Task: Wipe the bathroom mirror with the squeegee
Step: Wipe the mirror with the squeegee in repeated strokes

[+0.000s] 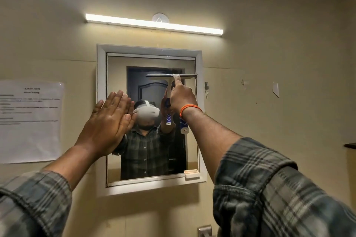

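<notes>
The mirror (150, 159) hangs on the beige wall in a white frame (101, 121). My right hand (182, 97) grips the handle of the squeegee (187, 76), whose white blade lies level against the glass in the mirror's upper right part. The handle's blue-and-white end sticks out below my wrist. My left hand (108, 121) is raised with straight fingers, its palm flat against the mirror's left edge. The glass reflects a person in a checked shirt and a dark door.
A lit tube light (154, 24) runs above the mirror. A printed sheet (28, 121) is stuck to the wall on the left. Small scraps of tape (275, 89) dot the wall on the right. A metal fitting (205, 230) shows at the bottom edge.
</notes>
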